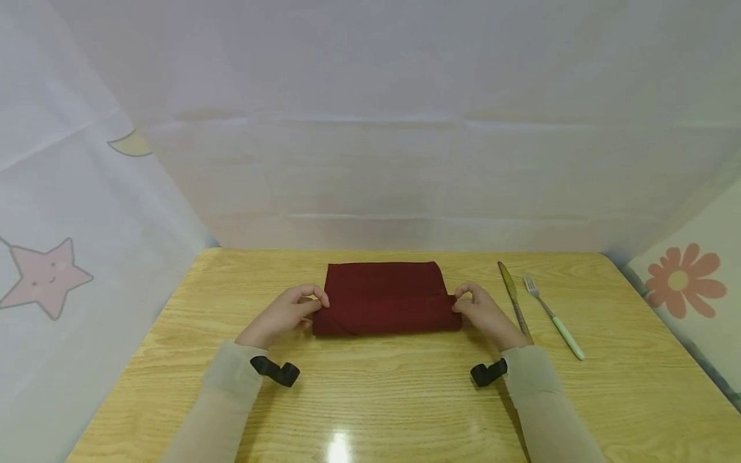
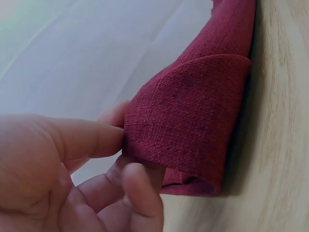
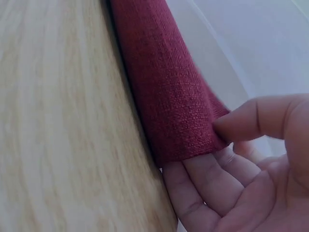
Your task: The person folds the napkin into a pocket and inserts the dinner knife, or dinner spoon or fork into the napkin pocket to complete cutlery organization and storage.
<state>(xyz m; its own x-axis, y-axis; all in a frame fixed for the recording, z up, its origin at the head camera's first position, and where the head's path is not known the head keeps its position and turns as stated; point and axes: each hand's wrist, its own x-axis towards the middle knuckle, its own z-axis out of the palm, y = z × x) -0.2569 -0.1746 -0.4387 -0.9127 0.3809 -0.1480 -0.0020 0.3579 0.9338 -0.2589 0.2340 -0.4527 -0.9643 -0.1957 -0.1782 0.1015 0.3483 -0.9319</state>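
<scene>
A dark red cloth (image 1: 384, 302) lies folded on the wooden table, its near part doubled over in a loose fold. At its left end my left hand (image 1: 292, 310) pinches the folded layer between thumb and fingers. The left wrist view shows this end of the cloth (image 2: 188, 111) raised in an open loop, with fingertips (image 2: 137, 181) under it. My right hand (image 1: 480, 314) pinches the right end. Seen from the right wrist, the thumb rests on the cloth (image 3: 169, 96) while several fingers (image 3: 207, 181) reach inside the fold, their tips hidden.
A gold-toned knife (image 1: 509, 286) and a fork (image 1: 556, 318) with a pale green handle lie right of the cloth; my right hand and wrist partly cover the knife's lower end. Light printed fabric (image 1: 370, 161) hangs behind the wooden table (image 1: 370, 399) and along its sides.
</scene>
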